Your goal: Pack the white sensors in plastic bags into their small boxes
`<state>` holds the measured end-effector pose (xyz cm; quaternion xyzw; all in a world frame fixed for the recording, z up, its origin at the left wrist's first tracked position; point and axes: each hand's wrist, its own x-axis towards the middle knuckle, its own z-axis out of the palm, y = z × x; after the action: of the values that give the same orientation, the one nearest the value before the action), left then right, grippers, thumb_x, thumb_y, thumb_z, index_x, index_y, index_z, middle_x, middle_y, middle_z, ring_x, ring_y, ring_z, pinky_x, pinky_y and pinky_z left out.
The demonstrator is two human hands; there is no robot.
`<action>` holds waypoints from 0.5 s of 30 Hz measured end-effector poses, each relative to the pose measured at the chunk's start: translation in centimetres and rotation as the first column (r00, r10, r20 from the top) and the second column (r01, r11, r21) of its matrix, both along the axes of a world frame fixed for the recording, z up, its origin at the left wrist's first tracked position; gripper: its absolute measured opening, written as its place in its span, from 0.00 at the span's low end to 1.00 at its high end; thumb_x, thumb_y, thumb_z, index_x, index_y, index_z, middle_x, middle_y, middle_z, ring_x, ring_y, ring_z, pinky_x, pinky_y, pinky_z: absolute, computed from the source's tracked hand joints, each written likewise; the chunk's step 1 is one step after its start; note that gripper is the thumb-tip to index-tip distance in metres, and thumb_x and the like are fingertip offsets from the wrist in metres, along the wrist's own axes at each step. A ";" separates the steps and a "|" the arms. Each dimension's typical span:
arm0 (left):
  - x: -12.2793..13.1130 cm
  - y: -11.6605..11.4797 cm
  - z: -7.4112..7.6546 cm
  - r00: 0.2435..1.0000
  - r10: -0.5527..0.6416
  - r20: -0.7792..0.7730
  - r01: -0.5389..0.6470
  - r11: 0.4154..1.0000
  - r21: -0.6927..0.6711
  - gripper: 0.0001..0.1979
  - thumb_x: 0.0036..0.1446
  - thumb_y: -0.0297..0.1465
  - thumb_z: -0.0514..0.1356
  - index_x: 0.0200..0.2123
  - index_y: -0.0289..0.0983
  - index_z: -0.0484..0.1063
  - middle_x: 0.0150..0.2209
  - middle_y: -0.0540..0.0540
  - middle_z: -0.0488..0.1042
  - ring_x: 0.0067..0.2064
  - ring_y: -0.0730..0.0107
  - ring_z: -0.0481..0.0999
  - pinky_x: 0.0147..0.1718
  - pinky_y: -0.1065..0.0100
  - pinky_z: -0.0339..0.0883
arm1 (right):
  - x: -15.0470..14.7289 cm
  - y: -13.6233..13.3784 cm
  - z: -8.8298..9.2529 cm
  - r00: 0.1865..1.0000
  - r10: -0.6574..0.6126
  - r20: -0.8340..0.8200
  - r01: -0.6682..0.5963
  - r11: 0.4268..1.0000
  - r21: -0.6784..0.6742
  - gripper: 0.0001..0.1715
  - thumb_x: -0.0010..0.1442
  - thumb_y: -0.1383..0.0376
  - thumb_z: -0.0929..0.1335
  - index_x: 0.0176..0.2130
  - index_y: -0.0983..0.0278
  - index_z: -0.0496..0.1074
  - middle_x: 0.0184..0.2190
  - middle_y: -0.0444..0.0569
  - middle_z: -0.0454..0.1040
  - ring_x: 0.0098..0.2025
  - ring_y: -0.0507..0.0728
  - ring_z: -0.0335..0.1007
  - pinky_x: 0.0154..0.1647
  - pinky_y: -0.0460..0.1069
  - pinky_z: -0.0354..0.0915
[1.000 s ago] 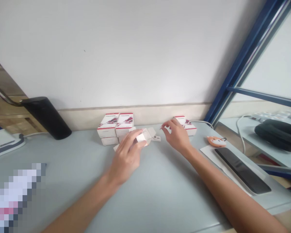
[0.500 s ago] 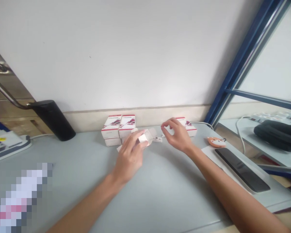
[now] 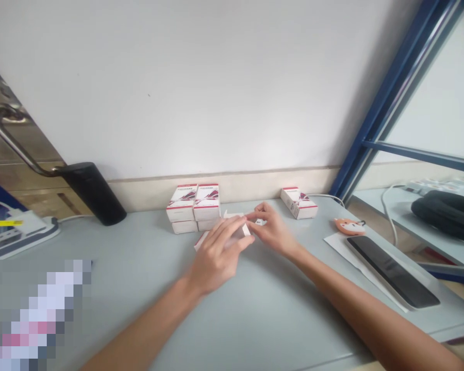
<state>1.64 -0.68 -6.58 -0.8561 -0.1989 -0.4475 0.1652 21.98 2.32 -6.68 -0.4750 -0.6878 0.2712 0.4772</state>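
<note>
White cardboard, the small box lies near the tabletop's back edge, just before the stacked boxes. The left hand curls loosely round it, and the right hand's fingertips pinch its end.

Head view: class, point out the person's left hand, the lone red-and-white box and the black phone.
left hand (image 3: 216,255), head view, back of the hand
lone red-and-white box (image 3: 297,198), head view, its top face
black phone (image 3: 392,270), head view, middle of its screen
</note>
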 end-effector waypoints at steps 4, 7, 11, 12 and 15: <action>-0.1 0.1 0.1 1.000 -0.020 -0.008 0.020 1.000 -0.013 0.19 0.62 0.15 0.57 0.51 0.40 0.73 0.61 0.35 0.74 0.65 0.54 0.73 0.62 0.48 0.71 | -0.9 -0.7 0.0 0.991 -0.094 -0.097 0.090 0.995 -0.053 0.15 0.62 0.52 0.72 0.38 0.58 0.85 0.41 0.48 0.65 0.43 0.58 0.69 0.48 0.55 0.69; -0.1 0.2 0.3 1.000 -0.022 0.000 0.022 0.999 -0.023 0.18 0.63 0.16 0.58 0.51 0.40 0.73 0.61 0.36 0.74 0.65 0.54 0.73 0.63 0.47 0.71 | -1.1 -1.0 0.1 0.984 -0.132 -0.118 0.132 0.991 -0.009 0.14 0.61 0.52 0.73 0.38 0.57 0.84 0.41 0.48 0.65 0.44 0.58 0.68 0.48 0.54 0.69; -0.1 0.3 0.7 1.000 -0.003 0.014 0.004 0.999 -0.040 0.18 0.63 0.16 0.59 0.52 0.39 0.72 0.60 0.35 0.75 0.64 0.55 0.74 0.63 0.49 0.71 | -0.7 -0.6 -0.1 0.983 -0.160 -0.084 0.170 0.978 0.118 0.13 0.62 0.53 0.73 0.38 0.58 0.83 0.39 0.48 0.64 0.42 0.58 0.67 0.49 0.55 0.69; 0.0 0.4 0.8 1.000 0.013 0.016 -0.012 0.999 -0.035 0.19 0.63 0.16 0.60 0.54 0.39 0.71 0.59 0.36 0.76 0.64 0.56 0.74 0.63 0.50 0.71 | -0.6 -0.4 -0.1 0.983 -0.169 -0.072 0.179 0.971 0.158 0.12 0.63 0.53 0.72 0.38 0.58 0.83 0.39 0.48 0.64 0.42 0.58 0.67 0.48 0.55 0.69; -0.1 0.4 1.3 0.998 0.067 0.015 -0.067 0.998 -0.006 0.22 0.65 0.18 0.60 0.59 0.40 0.69 0.58 0.37 0.78 0.62 0.58 0.77 0.61 0.53 0.73 | -0.3 -0.2 0.1 0.977 -0.210 -0.044 0.213 0.932 0.293 0.11 0.65 0.56 0.71 0.37 0.59 0.80 0.38 0.48 0.66 0.41 0.58 0.68 0.47 0.55 0.69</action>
<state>1.58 -0.24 -5.32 -0.8460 -0.2301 -0.4475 0.1762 21.65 2.14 -6.59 -0.4676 -0.6626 0.1149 0.5736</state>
